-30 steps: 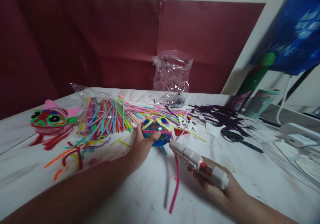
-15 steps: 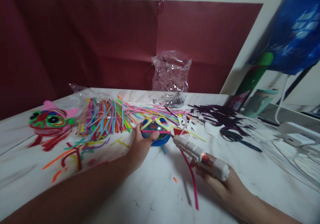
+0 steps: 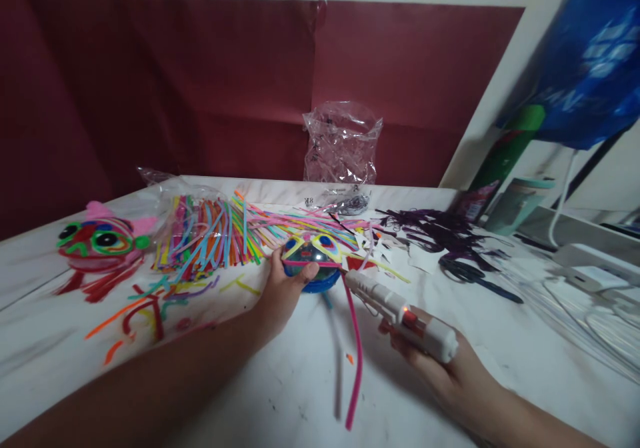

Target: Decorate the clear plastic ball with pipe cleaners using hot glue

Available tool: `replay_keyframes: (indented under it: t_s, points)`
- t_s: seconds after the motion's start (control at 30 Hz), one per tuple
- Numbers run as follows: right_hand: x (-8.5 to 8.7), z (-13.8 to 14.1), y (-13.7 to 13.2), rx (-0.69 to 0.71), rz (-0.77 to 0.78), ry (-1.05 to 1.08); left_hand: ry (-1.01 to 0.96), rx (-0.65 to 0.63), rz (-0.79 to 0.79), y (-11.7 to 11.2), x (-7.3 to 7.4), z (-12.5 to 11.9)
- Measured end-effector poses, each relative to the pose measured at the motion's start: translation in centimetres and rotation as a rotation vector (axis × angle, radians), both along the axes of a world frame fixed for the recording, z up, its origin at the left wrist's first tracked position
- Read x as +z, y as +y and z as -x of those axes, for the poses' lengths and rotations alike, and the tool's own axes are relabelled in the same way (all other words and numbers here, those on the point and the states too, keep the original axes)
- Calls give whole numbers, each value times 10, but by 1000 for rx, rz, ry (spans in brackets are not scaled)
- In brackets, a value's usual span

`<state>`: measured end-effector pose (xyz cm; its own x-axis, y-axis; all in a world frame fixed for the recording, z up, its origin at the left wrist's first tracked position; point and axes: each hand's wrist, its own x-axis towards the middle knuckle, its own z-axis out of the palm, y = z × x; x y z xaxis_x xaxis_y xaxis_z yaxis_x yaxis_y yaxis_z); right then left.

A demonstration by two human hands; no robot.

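My left hand (image 3: 285, 285) is closed on a round mask-like craft piece (image 3: 320, 256) with yellow-rimmed blue eyes and a blue base, the thumb pressed on its front. A pink pipe cleaner (image 3: 357, 361) runs across the front of the piece, and its loose end hangs down on the right. In my right hand (image 3: 440, 361) is a white glue gun (image 3: 395, 305) with a small orange light lit. Its nozzle is at the right edge of the piece, by the pink pipe cleaner; whether it touches cannot be made out.
A finished-looking face mask (image 3: 103, 241) lies at left. Behind are bundled colourful pipe cleaners (image 3: 210, 235) and a clear plastic bag (image 3: 343, 148). Scissors (image 3: 475, 278), dark purple strands (image 3: 435, 228), a green cup (image 3: 520, 205) and white cables (image 3: 590, 321) lie at right. Cut scraps (image 3: 150, 311) are front left.
The pink pipe cleaner's hanging end has swung left, away from under the glue gun. The glue gun has shifted very slightly; my left hand and the craft piece stay put.
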<state>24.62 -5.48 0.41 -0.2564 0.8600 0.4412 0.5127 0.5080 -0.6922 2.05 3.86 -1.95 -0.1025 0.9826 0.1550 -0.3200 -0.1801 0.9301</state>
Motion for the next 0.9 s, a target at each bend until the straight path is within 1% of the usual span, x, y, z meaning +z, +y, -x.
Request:
replay_keyframes:
  t_s: [0.17,0.4,0.63,0.9]
  points:
    - [-2,0,0,25,-18,-18,-27,-19,0,0,0,1]
    - [-3,-2,0,-1,-20,-19,-5,-8,-1,1,-1,1]
    - [-3,-2,0,38,-24,-31,-18,-18,-12,2,-3,2]
    - [-2,-2,0,35,-37,-54,8,9,-18,3,-5,2]
